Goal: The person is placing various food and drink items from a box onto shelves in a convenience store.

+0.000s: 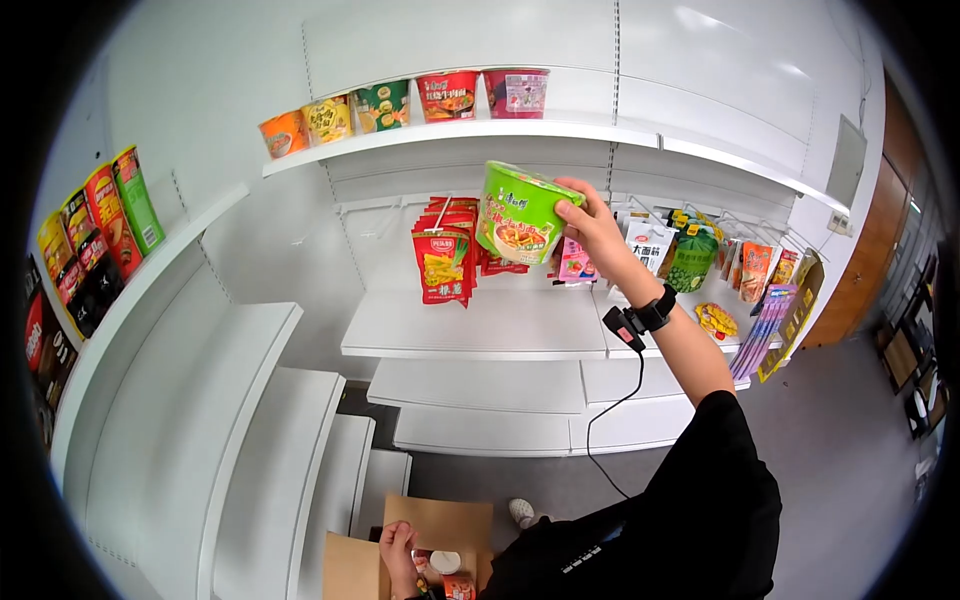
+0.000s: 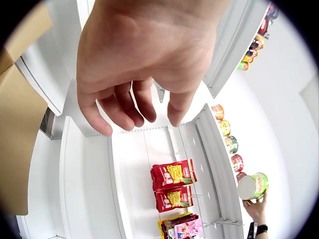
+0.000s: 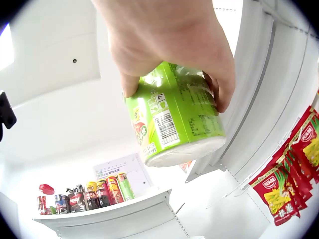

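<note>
My right hand (image 1: pixel 592 222) grips a green instant noodle tub (image 1: pixel 520 212) by its side, held up in front of the wall rack just below the top shelf. In the right wrist view the thumb and fingers reach round the tub (image 3: pixel 174 114), whose barcode side and white base show. Low at the front, my left hand (image 1: pixel 398 548) hangs over an open cardboard box (image 1: pixel 440 522), its fingers loosely bent with nothing between them. A white round lid (image 1: pixel 446 562) and a red-orange package (image 1: pixel 459 586) show inside the box.
Several noodle tubs (image 1: pixel 448 97) stand in a row on the top shelf (image 1: pixel 400 144). Red snack bags (image 1: pixel 443 262) and other packets (image 1: pixel 690 255) hang on hooks below. At left, tall chip cans (image 1: pixel 112 220) stand on a side shelf (image 1: pixel 150 285). A cable (image 1: pixel 592 440) trails from the right wrist.
</note>
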A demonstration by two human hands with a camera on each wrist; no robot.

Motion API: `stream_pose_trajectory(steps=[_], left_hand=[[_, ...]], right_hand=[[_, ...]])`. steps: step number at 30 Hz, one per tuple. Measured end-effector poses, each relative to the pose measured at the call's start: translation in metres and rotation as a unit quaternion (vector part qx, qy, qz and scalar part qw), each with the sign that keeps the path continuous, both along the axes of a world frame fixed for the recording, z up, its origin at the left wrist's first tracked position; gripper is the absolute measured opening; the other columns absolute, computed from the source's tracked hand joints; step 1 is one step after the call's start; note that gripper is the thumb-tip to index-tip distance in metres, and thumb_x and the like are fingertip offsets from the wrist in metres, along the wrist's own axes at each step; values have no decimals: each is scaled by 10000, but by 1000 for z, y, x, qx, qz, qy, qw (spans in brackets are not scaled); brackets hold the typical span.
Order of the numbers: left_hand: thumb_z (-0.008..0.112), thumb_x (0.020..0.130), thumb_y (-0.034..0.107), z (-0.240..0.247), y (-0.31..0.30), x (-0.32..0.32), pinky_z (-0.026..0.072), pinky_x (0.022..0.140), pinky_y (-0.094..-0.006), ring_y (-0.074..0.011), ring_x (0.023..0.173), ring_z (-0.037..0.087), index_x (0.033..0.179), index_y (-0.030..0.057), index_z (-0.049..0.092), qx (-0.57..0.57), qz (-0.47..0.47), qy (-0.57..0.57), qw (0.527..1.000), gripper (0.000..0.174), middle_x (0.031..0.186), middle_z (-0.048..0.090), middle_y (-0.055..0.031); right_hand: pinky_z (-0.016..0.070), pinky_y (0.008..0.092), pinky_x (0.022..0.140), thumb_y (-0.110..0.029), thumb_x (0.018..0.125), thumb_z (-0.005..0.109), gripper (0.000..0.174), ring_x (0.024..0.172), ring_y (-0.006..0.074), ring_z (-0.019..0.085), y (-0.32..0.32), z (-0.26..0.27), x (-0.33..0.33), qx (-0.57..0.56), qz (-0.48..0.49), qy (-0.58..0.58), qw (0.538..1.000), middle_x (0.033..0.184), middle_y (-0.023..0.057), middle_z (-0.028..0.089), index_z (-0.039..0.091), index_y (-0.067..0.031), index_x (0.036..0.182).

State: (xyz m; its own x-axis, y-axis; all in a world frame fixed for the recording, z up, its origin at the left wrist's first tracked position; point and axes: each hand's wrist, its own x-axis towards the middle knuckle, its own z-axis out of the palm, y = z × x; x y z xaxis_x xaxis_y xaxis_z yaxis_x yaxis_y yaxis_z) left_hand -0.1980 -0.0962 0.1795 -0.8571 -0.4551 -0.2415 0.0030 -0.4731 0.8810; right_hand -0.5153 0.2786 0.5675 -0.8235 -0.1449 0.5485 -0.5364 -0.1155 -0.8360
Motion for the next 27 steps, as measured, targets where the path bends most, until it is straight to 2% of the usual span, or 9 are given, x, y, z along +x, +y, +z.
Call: stream_pose_trajectory(steps=[6,11,14,17,19,23,26,27], left_hand=[[659,860,155,-3,5,-15,493,703,-239,-98,758,575,901,62,599,10,-11,3,1000,118,824,599,-6],[646,866,140,-11,6,-26,489,681,-236,-101,741,568,893,49,594,18,-28,30,999,109,812,590,-16],[647,862,300,47,27,-16,447,900,-405,-278,1055,532,1257,-38,480,-84,-11,-64,994,546,1202,535,-156],[621,888,170,-16,8,-36,496,686,-276,-117,757,568,857,77,579,-12,-32,22,999,106,811,586,-14],[621,887,164,-16,11,-40,498,670,-274,-120,740,571,865,69,582,-14,-23,6,1000,105,803,588,-22],[620,887,163,-38,7,-50,505,651,-273,-127,725,578,876,55,586,1,-39,23,999,113,789,592,-40],[661,857,350,-9,16,-44,409,959,-397,-253,1100,500,1270,-24,473,-78,-76,-63,992,588,1219,523,-124],[662,856,358,-5,17,-45,406,961,-400,-258,1106,493,1276,-25,467,-82,-81,-63,991,601,1224,518,-128]], right_hand=[[390,214,672,-307,859,674,515,788,67,459,16,35,-11,8,-34,36,999,938,23,534,463,-86,1273],[413,255,700,-383,808,715,604,846,110,500,31,74,-19,57,-132,65,988,976,63,552,472,-67,1262],[424,269,725,-399,798,722,617,865,121,512,47,91,-38,61,-156,85,982,973,68,555,476,-69,1258],[444,291,792,-421,789,725,658,943,158,535,57,107,-46,65,-188,83,976,1035,96,553,456,-67,1275],[456,326,830,-430,780,730,703,1001,195,541,63,118,-49,73,-201,87,973,1098,130,539,434,-45,1289],[459,347,842,-452,747,749,768,1002,222,545,74,135,-72,64,-209,112,969,1099,159,540,431,-3,1282],[457,338,851,-470,731,753,784,1005,227,548,83,149,-87,90,-238,121,959,1086,157,550,441,-1,1276],[454,333,859,-488,723,749,793,1015,231,549,84,153,-91,99,-251,123,955,1078,164,559,450,5,1269]])
